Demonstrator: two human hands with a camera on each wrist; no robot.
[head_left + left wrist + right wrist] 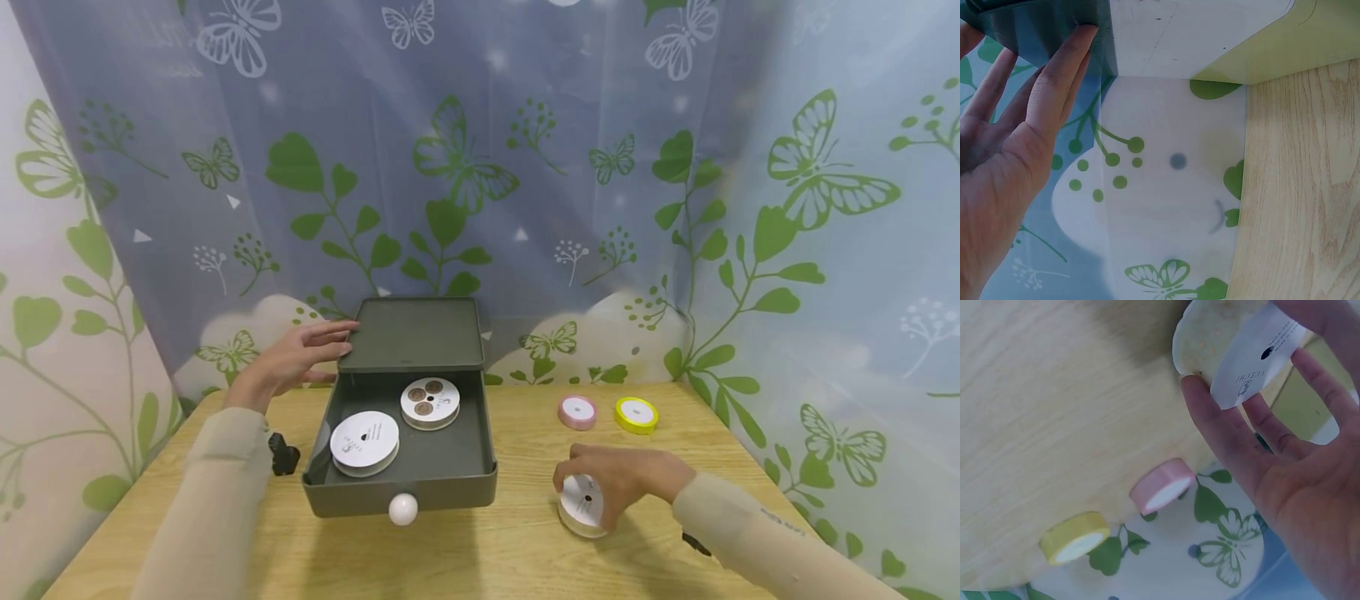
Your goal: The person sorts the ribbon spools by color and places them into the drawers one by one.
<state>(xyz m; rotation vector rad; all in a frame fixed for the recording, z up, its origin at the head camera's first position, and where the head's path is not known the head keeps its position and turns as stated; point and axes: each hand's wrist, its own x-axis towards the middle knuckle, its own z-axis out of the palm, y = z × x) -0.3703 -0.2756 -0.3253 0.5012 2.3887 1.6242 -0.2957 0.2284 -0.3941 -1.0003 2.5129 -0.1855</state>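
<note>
Right, desk (525,554) is light wood with visible grain, hemmed in on three sides by printed sheeting (547,242). Back panel is blue-grey with pale cloud shapes low down; left panel pinkish white, right panel light blue. Print: green leaf sprigs, green and white butterflies, dotted stems. A few soft creases, sheen up top. Sheeting meets the desk along its far edge.

Dark grey-green box (416,333) sits left of centre near the back sheeting, drawer (461,454) pulled out toward the person, white knob (403,509) on its front. Two items lie in the drawer: plain white spool (365,442) front left, spool with brown discs (430,402) back right, apart.

Far right of desk: pink roll (577,412) and yellow roll (636,414), flat, side by side with a gap.

Hands: left hand (296,354) has fingers extended, tips against the box's side near the top, gripping nothing. Right hand (622,479) is curled round the rim of a labelled white spool (582,507), right of the drawer, nearer the person than the rolls. Can't tell if that spool touches the desk. Both sleeves beige.
</note>
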